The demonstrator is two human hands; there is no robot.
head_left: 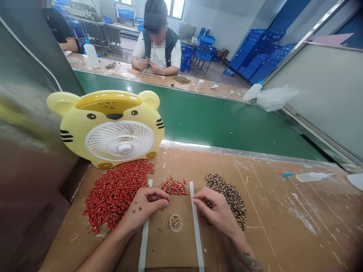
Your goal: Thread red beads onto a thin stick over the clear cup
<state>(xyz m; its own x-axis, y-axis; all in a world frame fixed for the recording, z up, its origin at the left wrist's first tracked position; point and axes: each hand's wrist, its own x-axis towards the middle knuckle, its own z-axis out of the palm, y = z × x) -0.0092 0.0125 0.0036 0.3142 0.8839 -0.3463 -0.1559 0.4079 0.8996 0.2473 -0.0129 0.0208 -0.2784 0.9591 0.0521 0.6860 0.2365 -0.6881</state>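
My left hand (149, 206) pinches a small red part (168, 199) between thumb and fingertips, above a cardboard sheet (170, 253) edged by two pale tape strips. My right hand (217, 211) hovers by the right-hand strip, fingers curled and tips close together; whatever they hold, if anything, is too small to make out. Between the hands sits a small round clear cup (176, 223) with some amber-looking content. A large heap of red parts with metallic tips (113, 192) lies left, a smaller red pile (173, 186) ahead. Partly behind my right hand is a pile of black-and-gold pieces (232, 196).
A yellow tiger-faced fan (113, 128) stands behind the red heap. Beyond the bench edge runs a green belt (227, 124). Across it a co-worker (159, 49) handles small parts. A squeeze bottle (312, 176) lies at the right, its blue cap (287, 175) nearby.
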